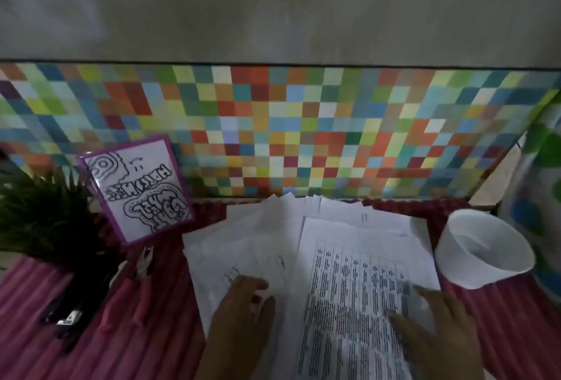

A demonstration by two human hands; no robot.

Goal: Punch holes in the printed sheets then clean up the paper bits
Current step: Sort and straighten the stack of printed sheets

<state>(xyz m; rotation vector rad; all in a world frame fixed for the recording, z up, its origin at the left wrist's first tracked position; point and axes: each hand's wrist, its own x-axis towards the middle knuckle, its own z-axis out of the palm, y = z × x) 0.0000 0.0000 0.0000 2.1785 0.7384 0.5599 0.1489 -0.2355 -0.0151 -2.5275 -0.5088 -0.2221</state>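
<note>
Nearby, white bowl [482, 249] beside printed sheets [349, 261], both hands [243, 303] [437, 331] flat, grip wide.

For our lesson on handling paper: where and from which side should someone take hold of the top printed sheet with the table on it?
Take the top printed sheet at its bare right edge, coming from the right beside the right hand. That edge overhangs the fanned stack, so a thumb should slip under it. The white cup stands close.
</note>
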